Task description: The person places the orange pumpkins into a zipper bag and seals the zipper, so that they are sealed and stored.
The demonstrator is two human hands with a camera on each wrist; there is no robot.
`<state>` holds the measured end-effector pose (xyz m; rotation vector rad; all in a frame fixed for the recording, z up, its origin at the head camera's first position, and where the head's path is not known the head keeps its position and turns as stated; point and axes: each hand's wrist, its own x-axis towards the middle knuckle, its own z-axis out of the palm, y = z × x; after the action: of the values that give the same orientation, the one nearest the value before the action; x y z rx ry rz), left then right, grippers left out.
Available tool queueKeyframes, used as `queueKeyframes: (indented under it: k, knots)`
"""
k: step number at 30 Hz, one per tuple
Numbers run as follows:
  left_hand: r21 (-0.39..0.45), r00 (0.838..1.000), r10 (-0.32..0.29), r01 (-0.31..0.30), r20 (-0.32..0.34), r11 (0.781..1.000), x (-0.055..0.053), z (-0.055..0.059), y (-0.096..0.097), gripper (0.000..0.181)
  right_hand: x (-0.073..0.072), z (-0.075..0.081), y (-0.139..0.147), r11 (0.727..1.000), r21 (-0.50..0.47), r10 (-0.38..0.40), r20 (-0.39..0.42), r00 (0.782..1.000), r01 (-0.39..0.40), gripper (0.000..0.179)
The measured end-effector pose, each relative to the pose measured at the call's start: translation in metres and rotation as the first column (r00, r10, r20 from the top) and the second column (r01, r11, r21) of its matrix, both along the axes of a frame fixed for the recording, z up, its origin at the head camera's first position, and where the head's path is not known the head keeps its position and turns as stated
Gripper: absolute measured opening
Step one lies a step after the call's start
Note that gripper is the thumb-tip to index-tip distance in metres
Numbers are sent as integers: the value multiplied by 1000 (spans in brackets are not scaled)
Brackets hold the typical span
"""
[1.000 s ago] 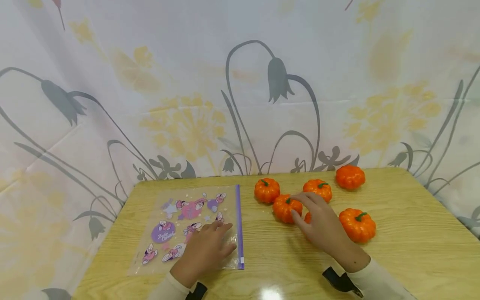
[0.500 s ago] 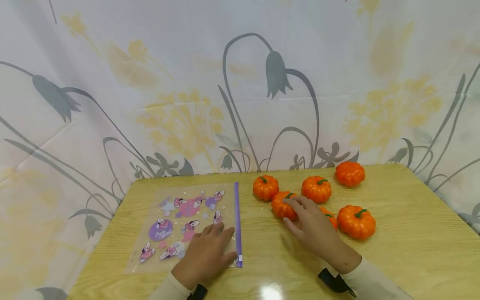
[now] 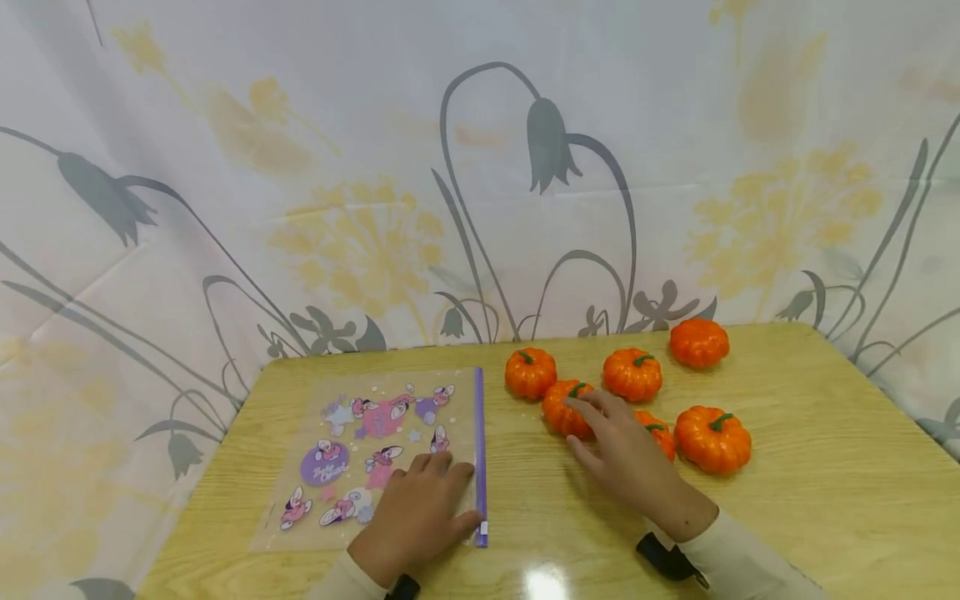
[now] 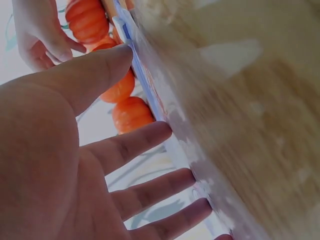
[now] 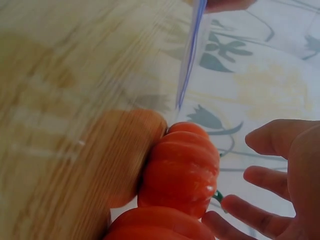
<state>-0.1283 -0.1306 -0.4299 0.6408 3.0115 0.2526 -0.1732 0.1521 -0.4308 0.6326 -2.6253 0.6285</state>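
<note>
My left hand [image 3: 422, 512] rests on a clear zip bag [image 3: 382, 421] printed with pink and purple cartoon figures, which lies flat with its purple slider edge toward the right. In the left wrist view the fingers [image 4: 145, 192] are spread and straight, fingertips right at the bag. My right hand [image 3: 626, 454] hovers with loosely bent, parted fingers over a small orange pumpkin [image 3: 558, 412] with a green stem. In the right wrist view a gap shows between thumb and that pumpkin [image 5: 180, 167]. Another pumpkin [image 3: 658, 435] is partly hidden behind the right hand.
More orange pumpkins stand around: one at the back left [image 3: 530, 373], one at the back middle [image 3: 632, 374], one at the far right back [image 3: 699, 342], and one on the right [image 3: 712, 439]. All sit on a wooden table [image 3: 840, 500] before a flower-print cloth [image 3: 480, 208].
My right hand has moved left and down over the left front pumpkin, uncovering more of the one behind it. The left hand stays on the bag, which has shifted slightly right.
</note>
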Motion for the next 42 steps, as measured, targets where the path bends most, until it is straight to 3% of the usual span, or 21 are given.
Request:
queueKeyframes:
  k: [15, 23, 32, 42]
  knots:
    - [-62, 999, -38, 36, -38, 997, 4, 3, 5, 60, -3, -3, 2, 996, 84, -6, -37, 999, 9, 49]
    - [-80, 999, -25, 22, -36, 997, 6, 4, 10, 58, -2, -4, 3, 994, 105, 8, -60, 998, -2, 43]
    - [-108, 998, -44, 39, -48, 993, 9, 2, 13, 63, -2, -5, 3, 997, 80, -5, -18, 1000, 6, 40]
    - [-129, 999, -26, 22, -24, 991, 11, 1, 20, 72, -2, -7, 3, 997, 77, 11, -5, 1000, -10, 40]
